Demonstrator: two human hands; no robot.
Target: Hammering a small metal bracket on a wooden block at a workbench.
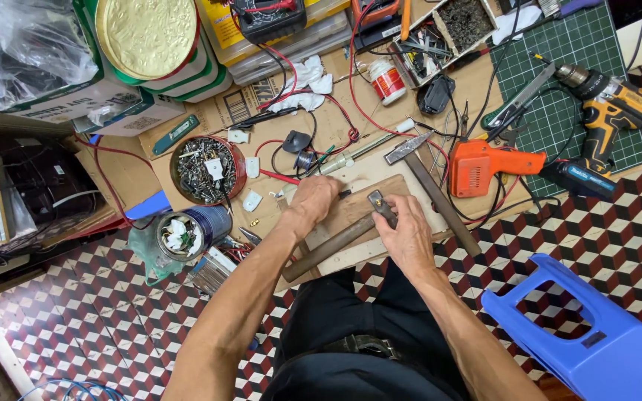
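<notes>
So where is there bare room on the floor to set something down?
Bare tiled floor lies left of the left hand, below the tin of screws, and between the hammer and blue stool. The cardboard is crowded.

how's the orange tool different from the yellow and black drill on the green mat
The orange tool is one solid colour and lies mostly on the cardboard; the yellow and black drill is two-toned and lies on the green cutting mat. The orange tool's body looks boxy, while the drill ends in a metal chuck pointing up-left. Both are pistol-shaped and lie on their sides, away from both hands.
</notes>
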